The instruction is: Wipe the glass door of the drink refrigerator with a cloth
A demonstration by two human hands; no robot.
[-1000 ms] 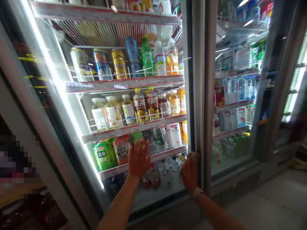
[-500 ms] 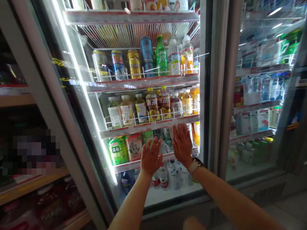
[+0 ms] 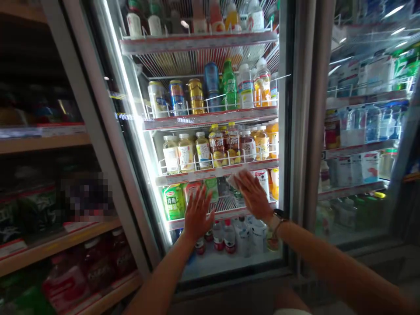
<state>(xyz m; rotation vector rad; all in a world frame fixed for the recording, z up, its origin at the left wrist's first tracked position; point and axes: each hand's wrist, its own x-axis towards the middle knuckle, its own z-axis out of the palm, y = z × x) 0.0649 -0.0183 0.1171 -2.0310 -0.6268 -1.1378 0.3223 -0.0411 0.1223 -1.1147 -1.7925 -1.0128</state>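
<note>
My right hand [image 3: 253, 194] lies flat over a white cloth [image 3: 232, 180], pressing it against the glass door [image 3: 229, 267] of a lit drinks cooler. The cloth shows only at the fingertips; the palm hides the rest. A watch [image 3: 278, 214] is on the right wrist. To the left, my left hand [image 3: 197, 214] has its fingers stretched out and holds nothing; it appears to rest on the same glass. Behind it, partly covered, is a red carton [image 3: 192, 189], beside a green carton [image 3: 173, 202]. Both hands are in front of the lower shelves.
Inside the cooler, shelves hold cans [image 3: 197, 97], a green bottle [image 3: 229, 85] and several tea bottles [image 3: 217, 146]. A metal door frame [image 3: 302, 144] divides it from another cooler on the right. Wooden shelves [image 3: 62, 245] with drinks stand close on the left.
My view has swung left, so the cooler sits farther right in it. Both hands have shifted left across the glass; the left now covers part of the red carton.
</note>
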